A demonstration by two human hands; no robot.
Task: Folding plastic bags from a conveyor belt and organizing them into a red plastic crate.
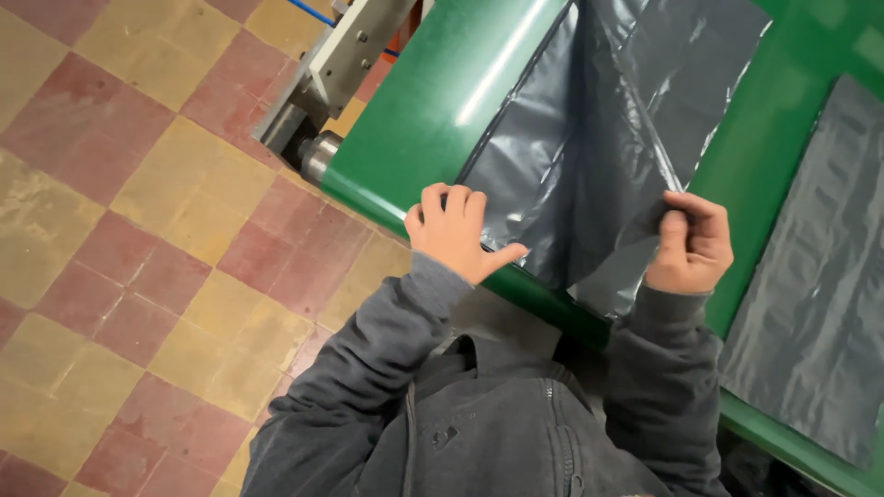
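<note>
A dark grey plastic bag (589, 129) lies on a green conveyor belt (433, 101), partly folded with a raised crease down its middle. My left hand (456, 230) grips the bag's near left corner at the belt's edge, fingers curled over it. My right hand (692, 244) pinches the bag's near right edge and lifts it a little. Both arms wear dark grey jacket sleeves.
A second grey plastic sheet (820, 294) lies flat on the belt to the right. A metal roller (318, 155) and a grey machine frame (345, 55) stand at the belt's left end. The floor (138, 230) has red and yellow tiles.
</note>
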